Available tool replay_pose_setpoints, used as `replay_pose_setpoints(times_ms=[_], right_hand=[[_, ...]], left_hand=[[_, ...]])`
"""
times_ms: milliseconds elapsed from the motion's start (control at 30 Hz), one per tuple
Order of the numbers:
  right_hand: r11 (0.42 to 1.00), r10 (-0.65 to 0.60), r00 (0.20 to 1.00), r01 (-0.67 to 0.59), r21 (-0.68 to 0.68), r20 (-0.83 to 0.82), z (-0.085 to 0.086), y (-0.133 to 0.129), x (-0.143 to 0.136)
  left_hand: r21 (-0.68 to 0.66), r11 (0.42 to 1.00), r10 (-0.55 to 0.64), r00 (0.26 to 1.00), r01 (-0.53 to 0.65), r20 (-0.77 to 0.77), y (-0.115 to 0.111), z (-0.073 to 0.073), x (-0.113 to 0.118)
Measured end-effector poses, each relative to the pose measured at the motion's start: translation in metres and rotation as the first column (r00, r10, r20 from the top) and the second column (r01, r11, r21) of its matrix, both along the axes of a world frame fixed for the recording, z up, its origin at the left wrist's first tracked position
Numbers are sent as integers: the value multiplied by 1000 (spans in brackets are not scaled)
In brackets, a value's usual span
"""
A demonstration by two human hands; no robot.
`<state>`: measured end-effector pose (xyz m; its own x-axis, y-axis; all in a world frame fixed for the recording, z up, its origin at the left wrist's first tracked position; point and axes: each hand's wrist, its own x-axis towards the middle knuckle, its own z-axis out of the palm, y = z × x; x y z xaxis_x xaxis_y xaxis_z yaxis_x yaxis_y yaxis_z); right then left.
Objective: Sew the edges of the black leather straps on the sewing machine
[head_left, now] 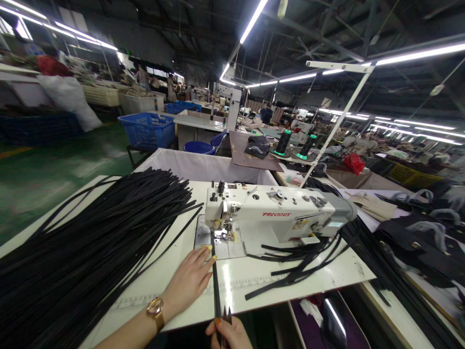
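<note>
A long, narrow black strap runs from under the presser foot of a white sewing machine toward me, over the table's front edge. My left hand, with a watch on its wrist, lies with fingers stretched out, the tips resting on the strap just in front of the needle plate. At the front edge my right hand is closed around thread snips, blades pointing up. The strap's near end also passes at its fingers; how it is gripped there is partly hidden.
A big heap of black straps covers the table's left side. More loose straps lie under the machine arm. Behind stand thread cones and a blue basket. Black bags lie at the right. An open drawer sits below.
</note>
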<state>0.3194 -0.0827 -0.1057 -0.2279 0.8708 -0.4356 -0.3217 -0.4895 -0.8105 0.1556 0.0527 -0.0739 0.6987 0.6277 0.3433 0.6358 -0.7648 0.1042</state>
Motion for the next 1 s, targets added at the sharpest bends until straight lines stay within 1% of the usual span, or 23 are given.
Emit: replay_pose_setpoints(times_ms=[133,233,533,767,1000], right_hand=[[999,-19,1000,19,-28,-22,-4,0,-1],[999,-41,999,40,-30,-32,-2,-1,-2],[999,-28,999,28,-23,-29,7,-3,-2],[999,-43,999,43,-31,-1,4,-3,-3],[999,-41,999,41,-31,-3,4,-3,-2]], left_hand=[[0,1000,2,1000,-2,15,0,0,0],[-6,1000,5,1000,-5,23,0,-1,-1],[2,1000,6,1000,-6,10,0,-1,0],[-7,1000,7,1000,-7,17,-1,-2,-1],[6,1000,8,1000,-8,-12,1,-4,-1]])
